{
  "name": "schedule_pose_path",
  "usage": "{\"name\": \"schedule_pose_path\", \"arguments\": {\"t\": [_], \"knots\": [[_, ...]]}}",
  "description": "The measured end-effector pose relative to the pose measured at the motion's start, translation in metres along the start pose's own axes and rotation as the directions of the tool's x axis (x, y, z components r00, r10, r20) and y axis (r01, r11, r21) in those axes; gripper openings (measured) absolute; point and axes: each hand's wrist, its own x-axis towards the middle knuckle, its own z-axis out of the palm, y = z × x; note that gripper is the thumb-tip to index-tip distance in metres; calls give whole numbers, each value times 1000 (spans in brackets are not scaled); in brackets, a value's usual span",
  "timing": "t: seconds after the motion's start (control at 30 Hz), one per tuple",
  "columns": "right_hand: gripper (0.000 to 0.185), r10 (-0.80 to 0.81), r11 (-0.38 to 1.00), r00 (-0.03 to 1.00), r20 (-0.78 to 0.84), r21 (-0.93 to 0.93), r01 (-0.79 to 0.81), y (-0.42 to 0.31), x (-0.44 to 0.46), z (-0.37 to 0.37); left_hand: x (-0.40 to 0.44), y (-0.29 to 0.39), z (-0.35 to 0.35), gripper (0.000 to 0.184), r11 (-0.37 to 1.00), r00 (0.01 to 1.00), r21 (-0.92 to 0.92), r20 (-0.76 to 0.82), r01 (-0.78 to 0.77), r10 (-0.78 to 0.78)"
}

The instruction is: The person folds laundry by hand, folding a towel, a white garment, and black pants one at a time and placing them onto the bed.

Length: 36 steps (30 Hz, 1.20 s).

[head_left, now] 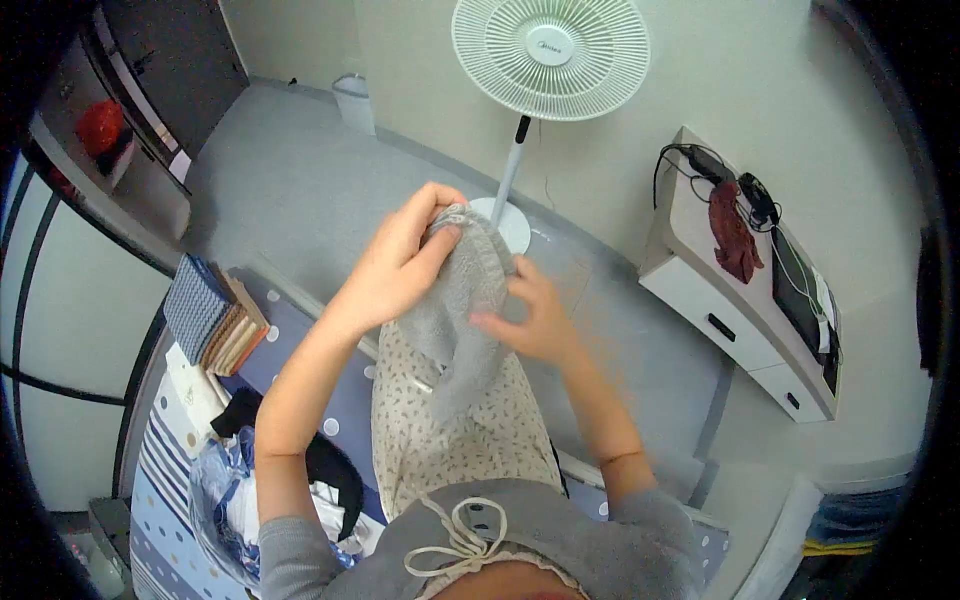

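A grey knitted piece of fabric (465, 290) with a ribbed edge hangs in front of me above my lap; its exact kind I cannot make out. The fingers and thumb of my left hand (405, 255) pinch its top edge. On the other side, my right hand (540, 315) is slightly blurred, its thumb lying over the fabric and its fingers at the right edge. The lower end of the knit dangles over my patterned trousers (450, 440).
A white standing fan (550, 45) rises ahead. At right, a white drawer cabinet (710, 320) carries cables and a dark red cloth (735, 235). Folded cloths (215, 310) and a clear plastic bag of clothes (225, 500) lie on the bed at left. A bin (353, 103) stands by the wall.
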Motion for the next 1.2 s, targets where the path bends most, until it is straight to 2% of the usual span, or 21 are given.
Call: {"name": "schedule_pose_path", "arguments": {"t": [0.1, 0.2, 0.27, 0.37, 0.47, 0.57, 0.63, 0.7, 0.73, 0.77, 0.83, 0.87, 0.9, 0.97, 1.0, 1.03, 1.1, 1.17, 1.2], "knots": [[34, 23, 997, 1000, 9, 71, -23, 11, -21, 13, 4, -6, 1, 15, 994, 995, 105, -87, -34, 43], [36, 107, 991, 991, 75, 75, -113, 34, -49, 32, 7, -13, -2, 13, 999, 984, -12, -174, -43, 40], [38, 138, 987, 982, 132, 61, -147, 55, -66, 43, 9, -12, -7, 12, 996, 975, -3, -203, -87, 84], [41, 324, 939, 944, 62, 104, -329, 73, -80, 46, 12, -21, -18, 9, 993, 965, 20, -231, -119, 120], [39, 326, 945, 943, -61, 17, -326, 98, -84, 46, 20, -38, -29, 8, 992, 953, -36, -286, -117, 102], [34, 323, 943, 933, -159, -24, -331, 105, -75, 34, 26, -46, -39, 13, 980, 921, -74, -361, -184, 145], [32, 318, 943, 919, -233, -27, -333, 99, -64, 16, 27, -50, -50, 12, 993, 916, -34, -391, -113, 90], [32, 207, 947, 965, -162, -216, -240, 98, -46, -20, 32, -55, -63, 11, 999, 898, -22, -440, -45, 31], [31, 106, 963, 990, -89, -239, -124, 86, -31, -38, 33, -57, -69, 10, 998, 867, 28, -495, -60, 66], [29, 6, 967, 1000, -14, -253, -10, 70, -16, -56, 33, -58, -75, 11, 999, 850, -15, -525, -47, 32], [25, -156, 890, 967, 200, -396, 226, 52, 7, -85, 36, -59, -92, 12, 994, 815, -101, -579, -29, -35], [24, -131, 877, 963, 234, -425, 222, 43, 15, -93, 37, -61, -99, 14, 984, 817, -142, -576, -109, 8], [22, -107, 863, 958, 266, -453, 222, 35, 23, -101, 33, -48, -96, 15, 987, 788, -127, -616, -99, 0], [20, -171, 876, 966, 194, -418, 239, 26, 42, -120, 36, -49, -111, 16, 971, 764, -156, -644, -182, 39], [19, -200, 882, 967, 155, -401, 247, 23, 49, -127, 36, -45, -116, 16, 972, 721, -123, -690, -200, 61], [18, -202, 881, 973, 114, -413, 231, 19, 53, -129, 32, -40, -118, 17, 953, 730, -156, -677, -259, 88], [15, -208, 875, 978, 29, -441, 199, 14, 59, -133, 29, -37, -106, 16, 951, 736, -205, -676, -231, 33], [14, -152, 901, 988, 1, -412, 139, 33, 62, -131, 35, -74, -95, 14, 999, 812, -36, -583, 13, -31], [14, -123, 912, 992, -12, -394, 109, 42, 63, -128, 36, -83, -93, 14, 980, 797, -78, -573, 181, -192]]}}
